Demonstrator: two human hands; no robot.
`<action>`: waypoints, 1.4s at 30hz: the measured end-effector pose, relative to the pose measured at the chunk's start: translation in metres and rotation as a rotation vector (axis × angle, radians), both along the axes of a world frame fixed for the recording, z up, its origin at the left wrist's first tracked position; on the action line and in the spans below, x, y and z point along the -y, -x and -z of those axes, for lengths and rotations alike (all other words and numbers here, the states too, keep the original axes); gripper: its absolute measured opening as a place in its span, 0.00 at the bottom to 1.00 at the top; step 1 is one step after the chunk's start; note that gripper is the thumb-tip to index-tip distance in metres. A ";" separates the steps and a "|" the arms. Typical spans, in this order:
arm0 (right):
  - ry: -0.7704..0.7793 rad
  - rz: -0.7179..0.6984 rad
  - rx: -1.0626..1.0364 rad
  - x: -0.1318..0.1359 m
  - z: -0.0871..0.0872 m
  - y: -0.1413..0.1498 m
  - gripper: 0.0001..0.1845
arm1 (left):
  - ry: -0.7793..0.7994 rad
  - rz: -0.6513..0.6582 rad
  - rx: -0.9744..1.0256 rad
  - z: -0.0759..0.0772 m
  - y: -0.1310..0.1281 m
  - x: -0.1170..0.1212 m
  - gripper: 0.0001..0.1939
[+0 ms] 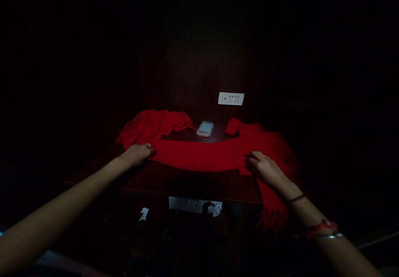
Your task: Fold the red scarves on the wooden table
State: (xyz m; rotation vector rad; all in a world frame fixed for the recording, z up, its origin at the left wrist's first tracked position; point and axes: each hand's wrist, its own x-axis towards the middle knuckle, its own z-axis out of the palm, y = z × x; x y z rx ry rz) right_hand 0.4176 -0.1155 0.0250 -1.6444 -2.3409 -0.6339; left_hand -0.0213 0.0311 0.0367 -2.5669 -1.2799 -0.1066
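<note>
On the dark wooden table [187,183] lies a long red woollen scarf [199,155], spread in a band from side to side across the middle of the top. Its left end is bunched in a heap at about ten o'clock from the table's centre; its right end runs off the edge at four o'clock, the fringe hanging down below the tabletop.

At nine o'clock the left hand [137,154] rests at the scarf's left part, fingers curled against the cloth's edge — a ring shows on one finger. Whether it pinches the fabric or only presses on it I cannot tell. At three o'clock the right hand [264,166] lies palm down on the scarf, fingers loosely spread, touching the cloth and not closed around it. Thin bands sit on that wrist.

Behind the scarf, at twelve o'clock, a small pale blurred object [205,129] sits on the table, apart from the cloth. Higher up, a white wall socket plate [231,98] stands out of the darkness. Under the table's front edge, pale scraps [195,205] show — too dim to make out.
</note>
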 end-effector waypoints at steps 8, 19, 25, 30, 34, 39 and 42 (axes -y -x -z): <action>-0.034 0.113 -0.212 0.010 0.001 -0.003 0.10 | 0.024 -0.333 0.187 0.002 -0.027 -0.002 0.15; 0.016 0.340 -0.048 0.021 -0.009 -0.020 0.14 | 0.226 0.355 0.031 -0.025 -0.237 0.089 0.21; 0.146 0.310 -0.216 0.020 -0.007 -0.031 0.16 | 0.116 0.445 0.105 0.016 -0.285 0.077 0.16; 0.111 0.268 -0.244 0.018 -0.007 -0.034 0.17 | 0.041 0.442 0.317 0.024 -0.276 0.062 0.09; 0.030 0.234 -0.230 0.017 -0.010 -0.029 0.20 | 0.086 0.532 0.396 0.025 -0.275 0.047 0.08; -0.095 0.247 -0.248 0.016 -0.010 -0.024 0.15 | 0.139 0.524 0.533 0.026 -0.277 0.033 0.08; -0.148 0.244 -0.314 0.013 -0.009 -0.028 0.09 | 0.114 0.539 0.521 0.022 -0.274 0.033 0.09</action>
